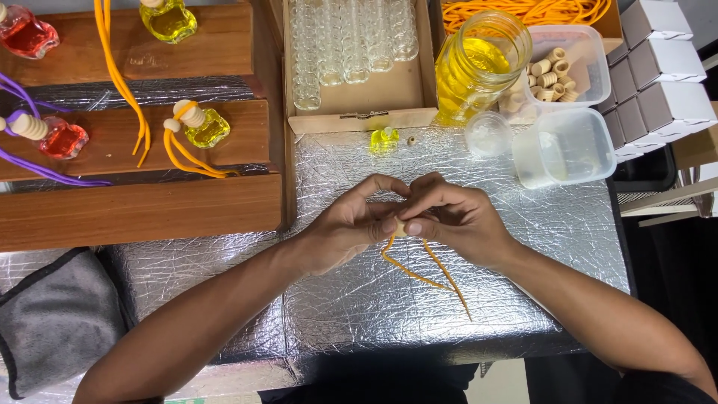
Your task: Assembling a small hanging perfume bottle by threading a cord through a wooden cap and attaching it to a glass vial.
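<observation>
My left hand (pixel 351 224) and my right hand (pixel 456 217) meet over the silver foil table (pixel 359 299). Together they pinch a small wooden cap (pixel 402 228) between their fingertips. An orange cord (pixel 422 271) hangs from the cap, and its two ends trail down to the right across the foil. Beyond my hands a small bottle of yellow liquid (pixel 384 139) stands on the foil, with a tiny wooden bead (pixel 410 140) next to it.
Wooden steps (pixel 142 202) at left carry finished small bottles, yellow (pixel 202 126) and red (pixel 60 138). Behind stand a box of empty glass bottles (pixel 351 45), a jar of yellow liquid (pixel 479 63), plastic tubs with wooden caps (pixel 557 71), white boxes (pixel 658 67), and a grey cloth (pixel 56 318).
</observation>
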